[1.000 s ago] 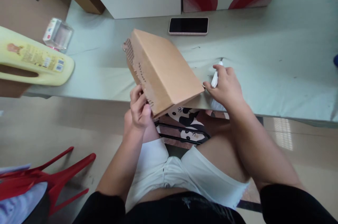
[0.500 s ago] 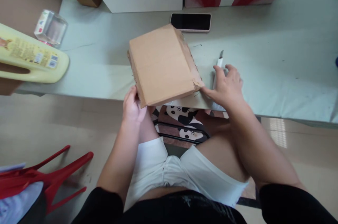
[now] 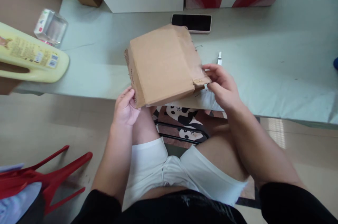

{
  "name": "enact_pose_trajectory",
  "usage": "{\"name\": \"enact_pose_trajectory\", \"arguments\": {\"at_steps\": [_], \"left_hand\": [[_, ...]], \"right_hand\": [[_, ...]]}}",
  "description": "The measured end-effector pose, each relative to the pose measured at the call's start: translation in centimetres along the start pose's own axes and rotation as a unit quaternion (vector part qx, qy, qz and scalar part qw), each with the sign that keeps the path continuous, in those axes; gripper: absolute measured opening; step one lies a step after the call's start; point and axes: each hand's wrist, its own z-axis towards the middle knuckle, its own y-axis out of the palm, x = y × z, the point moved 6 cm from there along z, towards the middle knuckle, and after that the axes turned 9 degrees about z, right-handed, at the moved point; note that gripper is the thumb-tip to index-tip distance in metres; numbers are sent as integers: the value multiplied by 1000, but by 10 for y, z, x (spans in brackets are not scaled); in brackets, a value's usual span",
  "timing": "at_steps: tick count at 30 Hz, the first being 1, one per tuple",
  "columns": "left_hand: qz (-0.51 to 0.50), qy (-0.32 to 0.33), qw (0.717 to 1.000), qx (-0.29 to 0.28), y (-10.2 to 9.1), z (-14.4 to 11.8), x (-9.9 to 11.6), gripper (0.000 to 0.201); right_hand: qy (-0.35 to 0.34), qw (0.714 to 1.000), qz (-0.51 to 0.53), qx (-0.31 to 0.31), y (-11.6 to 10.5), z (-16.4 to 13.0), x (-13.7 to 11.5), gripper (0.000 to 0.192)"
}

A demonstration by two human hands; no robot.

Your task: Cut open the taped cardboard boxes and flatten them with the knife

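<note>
Head view, one moment, itemised.

Item 1: cardboard box [image 3: 163,63], flattened brown carton, tilted, its far part over the table [image 3: 277,65] and its near corner overhanging the table's front edge above your lap. Torn paper tape shows along its right edge.

Item 2: your left hand [image 3: 125,109], partly curled, fingertips pressed to the box's near-left corner from below and the side. It props the box more than it clasps it.

Item 3: your right hand [image 3: 223,85], closed on the box's right corner, thumb and fingers pinching at the tape tab.

Item 4: utility knife [image 3: 219,58], white, lying on the table just beyond your right hand. Whether its blade is out cannot be told.

Item 5: phone [image 3: 191,22], face up, just behind the box's far edge.

Item 6: yellow bottle [image 3: 31,58], lying on its side at the left end of the table, a clear plastic case [image 3: 50,26] behind it.

Risks, judged:
- Your hold is two corners only. A hard tug on the tape could twist the box off your left fingertips and drop it over the table's edge.
- A push forward could shove the box's far edge into the phone.
- Your right wrist sits near the knife. A backward sweep could strike it.
- Torn cardboard edges could scrape your fingers.
</note>
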Motion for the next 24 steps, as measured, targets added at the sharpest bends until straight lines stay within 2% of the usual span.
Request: {"name": "enact_pose_trajectory", "arguments": {"at_steps": [4, 7, 13, 19, 21, 24], "left_hand": [[8, 4, 1000, -8, -3, -3, 5, 17], [22, 6, 1000, 4, -6, -4, 7, 20], [38, 16, 998, 36, -5, -4, 9, 29], [26, 21, 999, 4, 4, -7, 13, 13], [21, 28, 999, -6, 7, -9, 16, 16], [19, 34, 999, -13, 11, -14, 23, 25]], "right_hand": [[3, 992, 109, 56, -6, 1, -2, 23], [6, 986, 131, 99, -9, 0, -1, 14], [43, 985, 145, 88, -6, 1, 4, 33], [66, 991, 87, 73, -8, 2, 6, 43], [78, 991, 83, 74, -8, 3, 8, 40], [103, 987, 107, 57, -5, 3, 9, 22]]}}
